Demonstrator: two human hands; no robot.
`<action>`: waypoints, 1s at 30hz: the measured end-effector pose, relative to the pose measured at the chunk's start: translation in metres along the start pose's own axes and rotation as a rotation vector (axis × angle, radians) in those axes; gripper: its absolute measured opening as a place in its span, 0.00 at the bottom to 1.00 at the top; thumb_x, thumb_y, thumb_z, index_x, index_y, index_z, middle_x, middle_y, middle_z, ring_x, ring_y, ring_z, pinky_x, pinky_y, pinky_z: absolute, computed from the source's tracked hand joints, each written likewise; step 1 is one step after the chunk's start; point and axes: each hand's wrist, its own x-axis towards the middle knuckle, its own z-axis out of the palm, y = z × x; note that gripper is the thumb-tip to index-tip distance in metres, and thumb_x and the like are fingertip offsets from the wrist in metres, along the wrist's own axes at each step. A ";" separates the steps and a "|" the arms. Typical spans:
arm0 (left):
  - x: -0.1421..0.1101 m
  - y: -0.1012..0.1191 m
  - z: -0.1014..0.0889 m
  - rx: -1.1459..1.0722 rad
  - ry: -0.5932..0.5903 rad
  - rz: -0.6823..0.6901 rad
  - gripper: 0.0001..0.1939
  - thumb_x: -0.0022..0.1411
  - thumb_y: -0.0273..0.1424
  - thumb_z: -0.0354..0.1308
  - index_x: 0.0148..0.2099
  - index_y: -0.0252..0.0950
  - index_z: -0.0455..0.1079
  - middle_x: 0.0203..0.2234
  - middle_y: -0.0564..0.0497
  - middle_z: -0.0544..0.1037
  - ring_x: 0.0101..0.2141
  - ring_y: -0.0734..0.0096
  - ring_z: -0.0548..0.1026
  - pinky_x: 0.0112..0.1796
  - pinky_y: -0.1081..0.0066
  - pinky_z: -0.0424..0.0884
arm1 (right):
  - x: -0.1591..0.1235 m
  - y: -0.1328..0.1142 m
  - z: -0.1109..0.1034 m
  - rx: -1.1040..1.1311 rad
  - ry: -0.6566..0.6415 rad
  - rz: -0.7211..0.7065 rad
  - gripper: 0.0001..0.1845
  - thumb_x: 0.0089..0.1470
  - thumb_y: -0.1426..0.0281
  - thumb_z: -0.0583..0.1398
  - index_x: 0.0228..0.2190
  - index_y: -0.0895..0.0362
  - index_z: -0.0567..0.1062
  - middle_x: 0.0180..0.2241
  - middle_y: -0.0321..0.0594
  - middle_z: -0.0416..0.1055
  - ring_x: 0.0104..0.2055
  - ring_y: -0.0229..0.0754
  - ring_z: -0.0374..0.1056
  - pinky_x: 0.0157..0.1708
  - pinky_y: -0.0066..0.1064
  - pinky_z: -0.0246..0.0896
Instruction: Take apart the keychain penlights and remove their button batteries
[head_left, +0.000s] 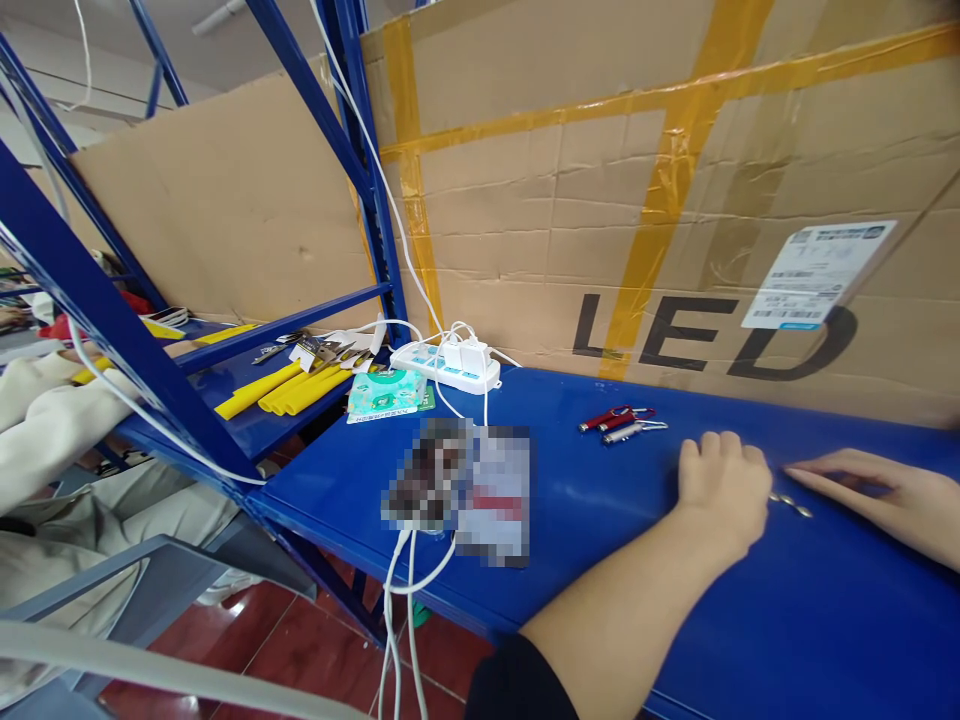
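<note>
My left hand [721, 484] rests knuckles-up on the blue shelf top [600, 520], fingers curled under. Small silvery metal pieces [791, 503] lie on the blue surface at its fingertips; whether it grips one is hidden. My right hand [881, 497] comes in from the right edge, lying low with fingers stretched toward those pieces, fingertips almost touching them. A red keychain flashlight [613, 417] and a silver one [632, 431] lie just beyond my left hand.
A white power strip [446, 362] with plugged chargers and trailing cables sits at the back. Beside it are a green wipes pack [387, 390], a blurred flat item [459, 488], and yellow tubes [289, 390]. A cardboard wall marked LED [675, 200] backs the shelf. A person's sleeve [45, 420] shows at left.
</note>
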 end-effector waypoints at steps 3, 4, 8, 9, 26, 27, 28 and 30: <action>0.000 0.001 0.002 0.008 0.029 -0.018 0.12 0.59 0.25 0.48 0.46 0.28 0.63 0.43 0.44 0.63 0.44 0.64 0.59 0.46 0.66 0.57 | 0.001 0.003 0.000 0.003 -0.015 -0.017 0.39 0.23 0.35 0.52 0.26 0.51 0.78 0.36 0.37 0.71 0.38 0.43 0.67 0.39 0.33 0.64; 0.001 0.001 0.002 0.001 0.035 -0.034 0.12 0.60 0.26 0.47 0.46 0.28 0.63 0.43 0.45 0.64 0.44 0.64 0.59 0.46 0.66 0.57 | 0.001 0.006 0.000 -0.001 -0.023 -0.029 0.38 0.24 0.35 0.52 0.27 0.51 0.78 0.36 0.37 0.71 0.39 0.43 0.67 0.39 0.32 0.64; 0.003 0.002 0.001 -0.029 0.058 -0.105 0.13 0.62 0.29 0.45 0.47 0.31 0.62 0.43 0.46 0.64 0.45 0.64 0.59 0.48 0.65 0.55 | 0.003 0.017 0.004 -0.001 -0.002 -0.107 0.35 0.30 0.38 0.53 0.29 0.50 0.78 0.37 0.37 0.70 0.39 0.42 0.67 0.38 0.30 0.63; 0.004 0.003 0.001 -0.028 0.068 -0.106 0.13 0.62 0.30 0.45 0.47 0.31 0.62 0.43 0.46 0.64 0.45 0.64 0.59 0.47 0.65 0.56 | 0.003 0.018 0.005 -0.002 0.004 -0.125 0.34 0.31 0.38 0.53 0.29 0.51 0.78 0.37 0.37 0.70 0.38 0.41 0.67 0.37 0.29 0.64; 0.001 0.017 0.004 0.008 0.154 -0.002 0.14 0.64 0.35 0.42 0.44 0.32 0.63 0.40 0.48 0.65 0.41 0.66 0.61 0.43 0.65 0.58 | 0.007 0.020 0.005 0.042 -0.032 -0.055 0.35 0.35 0.37 0.49 0.27 0.53 0.75 0.38 0.36 0.69 0.41 0.42 0.66 0.44 0.32 0.60; 0.001 0.017 0.004 0.012 0.157 -0.001 0.14 0.64 0.35 0.42 0.44 0.32 0.63 0.40 0.48 0.65 0.42 0.66 0.61 0.43 0.65 0.58 | 0.006 0.019 0.005 0.042 -0.042 -0.033 0.35 0.35 0.37 0.48 0.28 0.53 0.74 0.38 0.35 0.69 0.41 0.42 0.66 0.45 0.33 0.59; 0.001 0.016 0.004 0.018 0.161 -0.003 0.14 0.64 0.35 0.42 0.44 0.33 0.63 0.40 0.48 0.64 0.42 0.66 0.60 0.42 0.65 0.58 | 0.005 0.018 0.004 0.038 -0.055 -0.013 0.36 0.34 0.37 0.48 0.28 0.53 0.74 0.39 0.35 0.69 0.41 0.42 0.65 0.46 0.33 0.58; 0.001 0.015 0.003 0.025 0.177 -0.009 0.13 0.65 0.34 0.42 0.45 0.34 0.63 0.40 0.49 0.64 0.42 0.67 0.60 0.42 0.66 0.58 | 0.004 0.016 0.003 0.023 -0.084 0.014 0.36 0.35 0.37 0.47 0.30 0.52 0.74 0.40 0.34 0.68 0.43 0.42 0.65 0.46 0.33 0.58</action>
